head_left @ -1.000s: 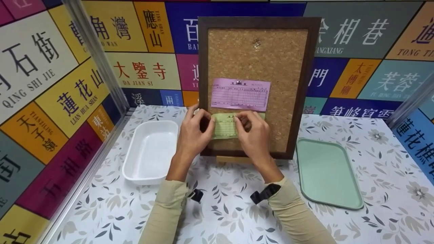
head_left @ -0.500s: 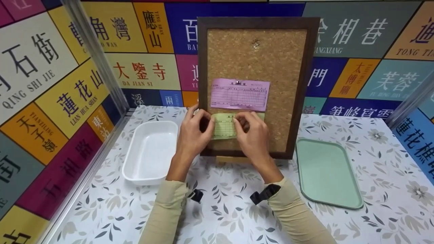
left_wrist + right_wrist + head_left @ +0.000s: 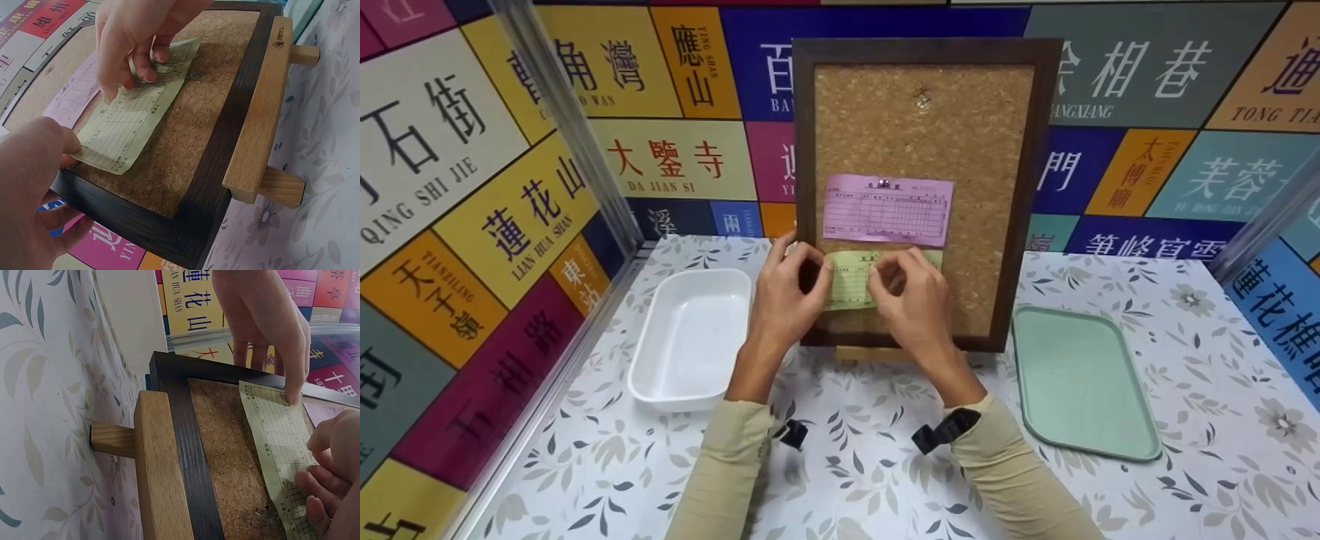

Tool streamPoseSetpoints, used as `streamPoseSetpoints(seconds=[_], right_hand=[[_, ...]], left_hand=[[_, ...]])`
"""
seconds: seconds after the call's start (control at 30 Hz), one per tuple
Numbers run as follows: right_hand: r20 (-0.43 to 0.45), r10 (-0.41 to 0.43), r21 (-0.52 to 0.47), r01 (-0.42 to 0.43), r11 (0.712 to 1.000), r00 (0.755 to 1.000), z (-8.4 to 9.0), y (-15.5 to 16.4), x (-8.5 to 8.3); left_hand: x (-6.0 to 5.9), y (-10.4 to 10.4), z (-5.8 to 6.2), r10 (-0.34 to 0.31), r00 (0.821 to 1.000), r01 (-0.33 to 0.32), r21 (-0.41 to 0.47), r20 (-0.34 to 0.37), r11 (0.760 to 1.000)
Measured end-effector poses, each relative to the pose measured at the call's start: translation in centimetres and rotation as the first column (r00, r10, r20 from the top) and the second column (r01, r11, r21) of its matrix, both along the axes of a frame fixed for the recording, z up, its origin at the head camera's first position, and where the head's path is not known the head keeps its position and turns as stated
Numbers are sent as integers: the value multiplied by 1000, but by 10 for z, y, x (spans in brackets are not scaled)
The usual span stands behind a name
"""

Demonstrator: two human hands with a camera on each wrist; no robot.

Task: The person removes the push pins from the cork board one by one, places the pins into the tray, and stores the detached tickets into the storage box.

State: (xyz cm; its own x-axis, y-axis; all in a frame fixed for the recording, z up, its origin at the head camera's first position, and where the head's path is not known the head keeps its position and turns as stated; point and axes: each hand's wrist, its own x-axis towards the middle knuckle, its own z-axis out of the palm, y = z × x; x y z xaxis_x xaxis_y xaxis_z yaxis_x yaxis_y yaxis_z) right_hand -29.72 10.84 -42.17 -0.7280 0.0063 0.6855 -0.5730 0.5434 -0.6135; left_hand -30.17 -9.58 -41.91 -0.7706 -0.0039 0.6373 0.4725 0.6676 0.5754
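Head view: right hand (image 3: pixel 911 300) hides much of the green slip (image 3: pixel 851 279).

Wall tiles (image 3: pixel 675 157) — "DA JIAN SI", "QING SHI JIE".

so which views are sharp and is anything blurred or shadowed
Head view: evenly lit and sharp, wall lettering crisp, no glare on the cork board. Left wrist view: the left hand is a close, soft blur, the green slip readable. Right wrist view: dimmer, the easel sharp, the right hand shadowed.
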Motion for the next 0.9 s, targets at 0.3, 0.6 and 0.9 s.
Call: streamPoseSetpoints(seconds=[0.3, 0.6, 0.9], right_hand=[[10, -17, -21, 17, 1000, 1000, 5, 6, 0], [26, -47, -37, 48, 998, 999, 8, 18, 2], [31, -27, -21, 28, 999, 999, 8, 33, 10]], left_hand=[[0, 0, 0, 4, 1000, -5, 3, 14, 1000], [-1, -2, 1, -8, 1000, 8, 15, 1, 1000], [0, -6, 3, -40, 999, 39, 46, 11, 998]])
